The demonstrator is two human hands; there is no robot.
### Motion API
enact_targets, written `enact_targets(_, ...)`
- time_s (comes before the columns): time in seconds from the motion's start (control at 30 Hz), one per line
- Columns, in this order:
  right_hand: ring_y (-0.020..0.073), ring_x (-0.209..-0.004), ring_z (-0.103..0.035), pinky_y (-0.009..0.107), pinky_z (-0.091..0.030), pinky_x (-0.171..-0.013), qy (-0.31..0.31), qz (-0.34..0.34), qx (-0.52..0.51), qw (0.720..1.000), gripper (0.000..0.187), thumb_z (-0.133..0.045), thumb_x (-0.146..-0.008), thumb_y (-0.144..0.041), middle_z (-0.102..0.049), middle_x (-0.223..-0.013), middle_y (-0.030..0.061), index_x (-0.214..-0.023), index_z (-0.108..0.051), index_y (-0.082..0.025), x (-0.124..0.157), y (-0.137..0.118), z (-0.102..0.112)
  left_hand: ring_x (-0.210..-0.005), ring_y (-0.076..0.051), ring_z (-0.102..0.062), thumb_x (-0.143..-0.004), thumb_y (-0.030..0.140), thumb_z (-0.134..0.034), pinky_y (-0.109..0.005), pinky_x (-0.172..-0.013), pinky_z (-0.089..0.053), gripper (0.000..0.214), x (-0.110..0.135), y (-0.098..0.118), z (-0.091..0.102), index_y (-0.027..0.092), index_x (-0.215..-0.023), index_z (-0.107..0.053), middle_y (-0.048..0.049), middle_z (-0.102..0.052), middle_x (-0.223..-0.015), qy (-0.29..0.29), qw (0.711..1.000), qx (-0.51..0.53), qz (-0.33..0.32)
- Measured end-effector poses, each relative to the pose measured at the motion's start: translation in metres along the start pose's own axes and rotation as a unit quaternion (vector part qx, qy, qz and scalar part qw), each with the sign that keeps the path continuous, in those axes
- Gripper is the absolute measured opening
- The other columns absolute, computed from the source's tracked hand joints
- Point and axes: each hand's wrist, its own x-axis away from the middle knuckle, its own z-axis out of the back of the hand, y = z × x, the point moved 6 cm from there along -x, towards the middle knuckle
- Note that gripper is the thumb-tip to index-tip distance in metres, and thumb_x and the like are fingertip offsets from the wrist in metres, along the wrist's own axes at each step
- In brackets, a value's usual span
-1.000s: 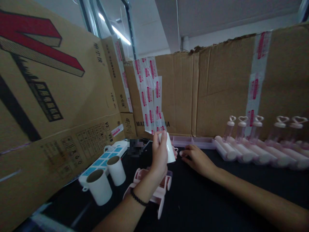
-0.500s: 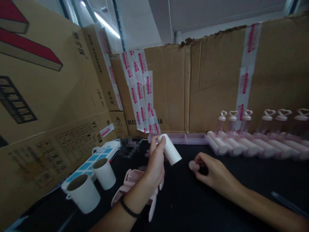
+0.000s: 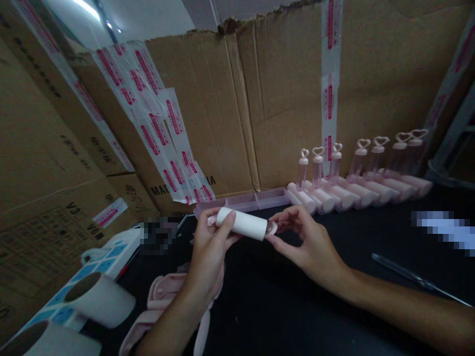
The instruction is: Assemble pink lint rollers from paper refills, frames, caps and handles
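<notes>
Near the middle of the view, my left hand [image 3: 211, 242] is closed around a white cylindrical tube [image 3: 243, 223], thumb on top. A small pinkish piece [image 3: 212, 220] shows at the tube's left end, by the fingers. My right hand [image 3: 302, 235] pinches a small pale-pink round cap [image 3: 271, 228] against the tube's right end; I cannot tell how far it sits inside. Beneath my left forearm lie several pink curved plastic parts [image 3: 166, 291], partly hidden by the arm.
At the back right, several pink cylinders [image 3: 347, 198] lie in a row with clear heart-topped tubes [image 3: 336, 160] standing behind. A lilac tray [image 3: 241, 202] lines the cardboard wall [image 3: 282, 99]. Two cardboard-cored rolls [image 3: 106, 299] and a power strip [image 3: 115, 252] are left; a thin tool [image 3: 403, 271] lies right.
My right hand has brought the pink cap to the tube's right end. The tube has turned closer to level. The camera view has swung to the right.
</notes>
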Motion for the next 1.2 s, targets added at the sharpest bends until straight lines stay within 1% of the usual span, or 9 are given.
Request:
enact_targets(0.13, 0.0174, -0.092, -0.068, 0.032, -0.056, -0.087, -0.008, 0.027, 0.02, 0.999, 0.022, -0.073, -0.088, -0.022, -0.07, -0.102, 0.0029, -0.103, -0.059, -0.022, 0.002, -0.004, 0.001, -0.114, -0.028, -0.061, -0.076, 0.036, -0.082, -0.043, -0.085, -0.061, 0.042, 0.001, -0.004, -0.002, 0.02, -0.105, -0.056, -0.0053, -0.061, -0.107, -0.013, 1.0, 0.006, 0.008)
enact_targets(0.23, 0.0171, -0.092, -0.069, 0.031, -0.057, -0.085, 0.02, 0.074, 0.057, 0.995, 0.021, -0.073, -0.089, -0.022, -0.072, -0.105, 0.0042, -0.108, -0.063, -0.022, 0.004, -0.013, 0.006, -0.111, -0.026, -0.062, -0.078, 0.036, -0.081, -0.044, -0.086, -0.061, 0.037, 0.002, -0.003, -0.005, 0.02, -0.1, -0.055, -0.0035, -0.062, -0.102, -0.026, 1.0, 0.013, 0.006)
enact_targets(0.43, 0.022, -0.112, -0.067, 0.04, -0.055, -0.101, 0.07, 0.195, 0.125, 0.97, 0.026, -0.07, -0.092, -0.016, -0.074, -0.119, 0.0073, -0.116, -0.067, -0.023, 0.009, -0.038, 0.012, -0.109, -0.025, -0.064, -0.082, 0.03, -0.078, -0.043, -0.088, -0.061, 0.029, 0.009, -0.008, -0.015, 0.018, -0.093, -0.054, -0.0061, -0.066, -0.107, -0.049, 0.994, 0.067, 0.07)
enact_targets(0.63, 0.0232, -0.123, -0.065, 0.041, -0.053, -0.107, 0.033, 0.186, 0.1, 0.977, 0.035, -0.065, -0.095, -0.016, -0.069, -0.133, 0.0079, -0.128, -0.065, -0.025, 0.014, -0.041, 0.008, -0.103, -0.022, -0.066, -0.085, 0.026, -0.075, -0.037, -0.082, -0.062, 0.024, 0.014, -0.01, -0.021, 0.018, -0.093, -0.055, -0.006, -0.066, -0.109, -0.071, 0.987, 0.106, 0.099)
enact_targets(0.8, 0.0223, -0.127, -0.062, 0.039, -0.052, -0.108, 0.007, 0.181, 0.039, 0.983, 0.041, -0.069, -0.093, -0.017, -0.068, -0.133, 0.0031, -0.13, -0.06, -0.033, 0.022, -0.046, 0.004, -0.082, -0.015, -0.065, -0.086, 0.031, -0.075, -0.028, -0.071, -0.06, 0.022, 0.024, -0.007, -0.028, 0.02, -0.092, -0.056, -0.0009, -0.065, -0.096, -0.109, 0.978, 0.123, 0.13)
enact_targets(0.9, 0.0281, -0.134, -0.055, 0.045, -0.048, -0.112, -0.042, 0.164, 0.039, 0.985, 0.069, -0.084, -0.08, -0.031, -0.06, -0.142, 0.0056, -0.14, -0.049, -0.035, 0.028, -0.048, -0.002, -0.072, -0.014, -0.066, -0.086, 0.036, -0.073, -0.025, -0.065, -0.057, 0.021, 0.038, -0.006, -0.038, 0.023, -0.097, -0.06, 0.0008, -0.064, -0.087, -0.166, 0.964, 0.131, 0.163)
enact_targets(1.0, 0.0362, -0.147, -0.038, 0.053, -0.038, -0.119, -0.067, 0.129, 0.08, 0.986, 0.107, -0.089, -0.069, -0.045, -0.036, -0.161, 0.0104, -0.156, -0.028, -0.032, 0.031, -0.043, -0.007, -0.071, -0.02, -0.069, -0.088, 0.04, -0.068, -0.033, -0.065, -0.058, 0.032, 0.052, -0.01, -0.049, 0.026, -0.116, -0.059, -0.0043, -0.068, -0.095, -0.255, 0.936, 0.125, 0.206)
enact_targets(1.07, 0.0387, -0.149, -0.033, 0.056, -0.036, -0.12, -0.07, 0.114, 0.105, 0.985, 0.115, -0.088, -0.069, -0.049, -0.029, -0.165, 0.0108, -0.16, -0.02, -0.03, 0.03, -0.039, -0.009, -0.071, -0.02, -0.069, -0.085, 0.042, -0.07, -0.03, -0.062, -0.055, 0.04, 0.051, -0.012, -0.045, 0.026, -0.12, -0.056, -0.0061, -0.068, -0.095, -0.252, 0.942, 0.108, 0.194)
enact_targets(1.2, 0.0403, -0.144, -0.042, 0.058, -0.042, -0.115, -0.097, 0.121, 0.133, 0.979, 0.12, -0.086, -0.069, -0.05, -0.039, -0.159, 0.0128, -0.163, -0.013, -0.028, 0.029, -0.034, -0.015, -0.077, -0.019, -0.064, -0.078, 0.043, -0.077, -0.025, -0.06, -0.049, 0.055, 0.049, -0.012, -0.034, 0.027, -0.126, -0.055, -0.0059, -0.064, -0.099, -0.227, 0.956, 0.084, 0.168)
